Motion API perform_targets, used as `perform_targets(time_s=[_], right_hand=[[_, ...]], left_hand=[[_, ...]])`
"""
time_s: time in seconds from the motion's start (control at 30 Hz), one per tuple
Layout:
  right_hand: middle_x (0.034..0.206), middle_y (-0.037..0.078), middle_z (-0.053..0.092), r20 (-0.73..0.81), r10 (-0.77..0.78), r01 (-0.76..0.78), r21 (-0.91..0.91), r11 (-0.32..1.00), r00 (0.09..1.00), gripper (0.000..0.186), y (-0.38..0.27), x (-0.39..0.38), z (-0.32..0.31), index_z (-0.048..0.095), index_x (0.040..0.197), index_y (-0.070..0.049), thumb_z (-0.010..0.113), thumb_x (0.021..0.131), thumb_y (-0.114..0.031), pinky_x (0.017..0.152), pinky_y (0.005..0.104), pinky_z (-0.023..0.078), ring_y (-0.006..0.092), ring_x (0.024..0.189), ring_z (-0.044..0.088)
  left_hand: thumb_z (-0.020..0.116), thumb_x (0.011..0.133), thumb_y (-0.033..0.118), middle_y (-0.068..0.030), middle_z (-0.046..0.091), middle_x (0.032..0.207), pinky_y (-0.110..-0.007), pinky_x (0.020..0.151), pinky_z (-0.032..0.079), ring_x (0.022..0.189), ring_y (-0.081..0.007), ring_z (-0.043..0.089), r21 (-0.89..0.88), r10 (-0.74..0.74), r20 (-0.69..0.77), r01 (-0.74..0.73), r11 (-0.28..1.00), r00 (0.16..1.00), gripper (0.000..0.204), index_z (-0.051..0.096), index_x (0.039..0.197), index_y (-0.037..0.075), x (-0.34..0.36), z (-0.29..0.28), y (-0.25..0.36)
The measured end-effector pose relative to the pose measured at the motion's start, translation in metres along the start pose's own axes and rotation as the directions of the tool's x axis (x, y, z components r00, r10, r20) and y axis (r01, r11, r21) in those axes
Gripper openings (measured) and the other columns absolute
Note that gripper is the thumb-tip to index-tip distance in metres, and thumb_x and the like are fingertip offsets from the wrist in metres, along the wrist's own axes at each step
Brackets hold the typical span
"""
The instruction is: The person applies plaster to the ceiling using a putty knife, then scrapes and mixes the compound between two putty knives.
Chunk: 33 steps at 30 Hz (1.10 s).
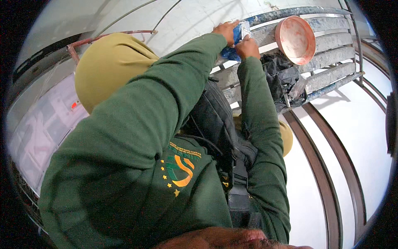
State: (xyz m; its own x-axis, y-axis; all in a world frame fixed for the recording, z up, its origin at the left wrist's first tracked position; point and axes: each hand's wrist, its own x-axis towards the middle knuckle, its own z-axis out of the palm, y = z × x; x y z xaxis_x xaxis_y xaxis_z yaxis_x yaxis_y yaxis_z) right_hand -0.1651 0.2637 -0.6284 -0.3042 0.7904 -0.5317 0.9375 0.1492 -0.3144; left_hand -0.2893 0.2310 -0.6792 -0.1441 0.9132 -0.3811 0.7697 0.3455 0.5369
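Beyond my knees, both my hands are at a blue and white plastic packet [237, 38] above the slatted platform. My left hand [225, 32] grips its left side, with the fingers along the upper edge. My right hand [248, 48] pinches the lower right side, thumb at the white part. Whatever the packet contains is hidden. To the right of my hands sits a round pinkish bowl [296, 40], its inside smeared with whitish residue. Close to my right forearm lies a crumpled black plastic bag [281, 74].
The platform's grey, stained slats [330, 41] lie in a metal frame, with a blue-stained rail [286, 15] at the far edge. A reddish bent pipe [112, 36] stands at the left. A black bag [213, 120] hangs across my front. Brown strips [319, 166] cross the white surface at right.
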Motion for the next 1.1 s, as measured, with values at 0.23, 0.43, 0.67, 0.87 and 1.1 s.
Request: perform_targets(time_s=[0.23,0.43,0.67,0.87,1.1], right_hand=[[0.098,0.025,0.061,-0.056,0.013,-0.01,0.05,0.999,0.998,0.033,-0.01,-0.007,0.011,0.058,0.101,-0.001,0.054,0.077,-0.023,0.08,0.0481,0.047,0.0396,0.093,0.059],[0.097,0.026,0.061,-0.097,-0.029,0.031,0.01,0.999,0.995,0.032,-0.004,-0.01,0.024,0.058,0.101,-0.001,0.052,0.078,-0.023,0.08,0.0487,0.046,0.0404,0.093,0.059],[0.102,0.027,0.06,-0.076,0.005,-0.001,0.056,0.998,0.997,0.041,0.003,0.005,0.024,0.057,0.103,0.002,0.054,0.076,-0.028,0.084,0.0478,0.045,0.0409,0.097,0.058],[0.099,0.028,0.06,-0.06,-0.028,0.036,0.123,0.992,0.998,0.035,-0.008,0.01,0.014,0.059,0.097,0.004,0.057,0.074,-0.022,0.081,0.0472,0.046,0.0405,0.094,0.059],[0.097,0.029,0.059,-0.109,-0.054,0.072,0.167,0.983,0.993,0.034,-0.022,0.003,0.011,0.059,0.095,0.006,0.057,0.074,-0.021,0.081,0.0468,0.046,0.0431,0.093,0.058]], left_hand=[[0.079,0.056,0.027,-0.0134,0.042,0.134,-0.039,0.102,0.036,0.12,-0.0329,0.043,-0.063,0.028,-0.104,-0.035,0.997,0.994,0.099,0.027,0.14,0.019,0.004,0.015,-0.009],[0.076,0.061,0.032,-0.0139,0.043,0.133,-0.039,0.103,0.034,0.121,-0.0332,0.042,-0.024,0.062,-0.1,-0.065,0.998,0.993,0.093,0.028,0.14,0.018,0.005,0.013,-0.009],[0.07,0.065,0.032,-0.0167,0.043,0.133,-0.039,0.103,0.034,0.121,-0.0331,0.043,-0.004,0.025,-0.086,-0.025,1.0,0.996,0.086,0.03,0.139,0.012,0.002,0.012,0.003],[0.067,0.069,0.035,-0.0138,0.039,0.137,-0.044,0.104,0.032,0.124,-0.037,0.038,-0.026,0.066,-0.113,-0.069,0.997,0.991,0.084,0.027,0.14,0.015,-0.003,0.013,-0.011],[0.059,0.079,0.03,-0.0091,0.029,0.144,-0.046,0.104,0.031,0.131,-0.0352,0.029,0.17,0.076,-0.184,-0.045,0.984,0.98,0.073,0.024,0.141,0.014,-0.016,0.013,-0.014]])
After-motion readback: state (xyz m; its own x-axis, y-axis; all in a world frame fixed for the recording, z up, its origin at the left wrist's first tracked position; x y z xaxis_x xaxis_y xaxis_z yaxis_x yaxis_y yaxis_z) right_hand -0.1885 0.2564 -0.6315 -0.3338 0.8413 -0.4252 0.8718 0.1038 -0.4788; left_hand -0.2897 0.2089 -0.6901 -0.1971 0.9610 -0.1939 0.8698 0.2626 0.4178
